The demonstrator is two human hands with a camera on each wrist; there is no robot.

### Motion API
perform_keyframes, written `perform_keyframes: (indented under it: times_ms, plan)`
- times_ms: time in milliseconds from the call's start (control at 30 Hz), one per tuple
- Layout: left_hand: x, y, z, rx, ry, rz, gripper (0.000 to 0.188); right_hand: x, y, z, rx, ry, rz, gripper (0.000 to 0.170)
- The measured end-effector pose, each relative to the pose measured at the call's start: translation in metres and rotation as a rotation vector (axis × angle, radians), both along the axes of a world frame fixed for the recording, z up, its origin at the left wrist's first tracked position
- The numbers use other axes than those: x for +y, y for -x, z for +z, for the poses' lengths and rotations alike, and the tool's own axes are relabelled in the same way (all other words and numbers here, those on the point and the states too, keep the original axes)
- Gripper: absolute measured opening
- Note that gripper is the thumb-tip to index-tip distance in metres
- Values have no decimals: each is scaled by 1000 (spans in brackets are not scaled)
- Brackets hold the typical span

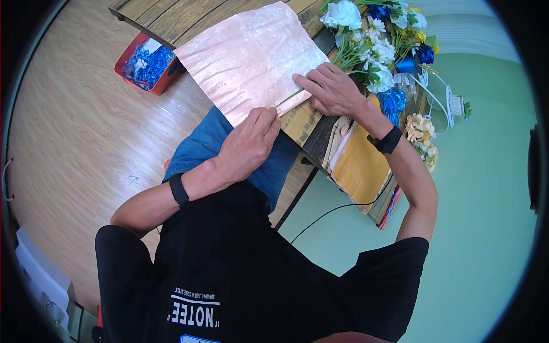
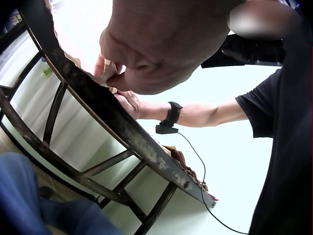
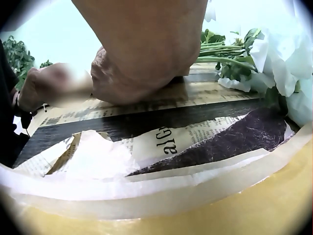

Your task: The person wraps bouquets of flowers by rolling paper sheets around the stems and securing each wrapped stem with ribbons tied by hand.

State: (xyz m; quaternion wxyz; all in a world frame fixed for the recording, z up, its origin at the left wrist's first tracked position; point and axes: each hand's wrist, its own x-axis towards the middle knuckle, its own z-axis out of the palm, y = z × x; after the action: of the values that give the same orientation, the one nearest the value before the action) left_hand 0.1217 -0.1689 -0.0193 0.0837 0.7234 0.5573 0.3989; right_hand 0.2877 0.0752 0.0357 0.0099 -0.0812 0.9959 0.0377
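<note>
A sheet of pink wrapping paper [image 1: 251, 57] lies over the wooden table, its near edge turned up in a narrow strip. Along that strip runs a thin green stem [image 1: 288, 98]. My left hand [image 1: 249, 143] pinches the near edge of the paper at the stem's lower end; in the left wrist view the thumb and fingertips of the left hand [image 2: 161, 49] meet on the edge. Farther along the same strip, my right hand [image 1: 336, 91] grips paper and stem, its index finger stretched over the sheet. In the right wrist view its fingertips are hidden behind the hand.
White, blue and yellow flowers [image 1: 374, 51] with green stems lie right of the paper. Yellow paper [image 1: 360, 166] and other sheets are stacked by my right forearm. A red bin [image 1: 163, 83] with blue shredded filler stands on the floor. A black cable [image 1: 326, 212] hangs from the right wristband.
</note>
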Motion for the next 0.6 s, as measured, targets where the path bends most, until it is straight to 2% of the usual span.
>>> perform_keyframes:
  times_ms: [267, 433, 600]
  plan:
    - [0, 7, 0, -157, 11, 40, 39, 7, 11, 0, -7, 47, 42, 64]
    - [-1, 15, 3, -244, 1, 36, 42, 8, 21, 2, 56, -39, 95, 58]
    - [0, 40, 15, -268, -23, 26, 43, 12, 38, 14, 57, -108, 84, 62]
